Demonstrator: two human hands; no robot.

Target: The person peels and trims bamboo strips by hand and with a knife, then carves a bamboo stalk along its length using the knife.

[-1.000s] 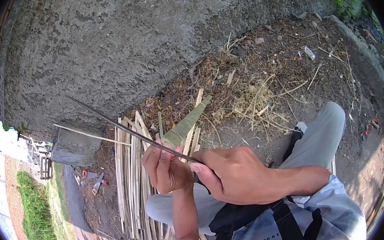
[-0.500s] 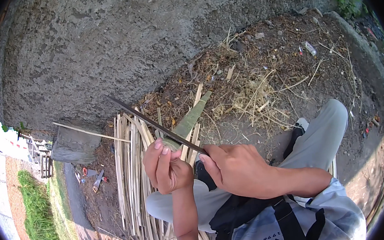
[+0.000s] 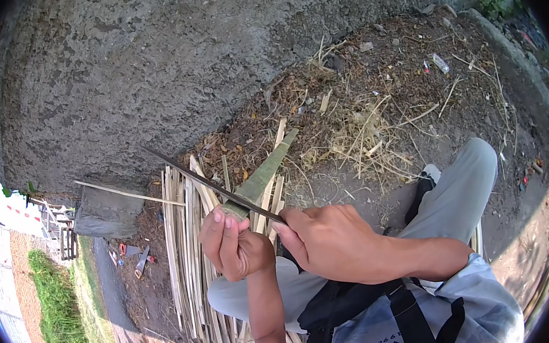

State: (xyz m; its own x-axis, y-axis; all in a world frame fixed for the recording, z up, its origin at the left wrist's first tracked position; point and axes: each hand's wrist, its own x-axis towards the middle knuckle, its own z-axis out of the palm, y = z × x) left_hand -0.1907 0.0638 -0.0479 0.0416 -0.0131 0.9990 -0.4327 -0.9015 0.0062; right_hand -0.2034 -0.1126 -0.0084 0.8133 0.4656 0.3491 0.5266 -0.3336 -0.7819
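Note:
My left hand (image 3: pixel 241 247) is closed around the near end of a green, tapered piece of split bamboo (image 3: pixel 265 172), which slants away to the upper right. In my right hand (image 3: pixel 340 245) is a long dark knife (image 3: pixel 191 174); its handle is hidden in my fist. The blade reaches to the upper left and lies across the bamboo, just beyond my left fingertips. Beneath my hands, a pile of pale split bamboo strips (image 3: pixel 185 264) rests on the ground, partly covered by my left arm and leg.
A rough grey wall (image 3: pixel 167 63) rises ahead. Shavings (image 3: pixel 366 140) and dry litter cover the soil at its foot. One thin strip (image 3: pixel 129 191) leans across a concrete block (image 3: pixel 109 212). A handsaw (image 3: pixel 142 263) lies at the left. My bent right knee (image 3: pixel 473 160) is at the right.
The knife and both hands have shifted slightly left, and the bamboo has moved a little with them. Both hands keep their grip.

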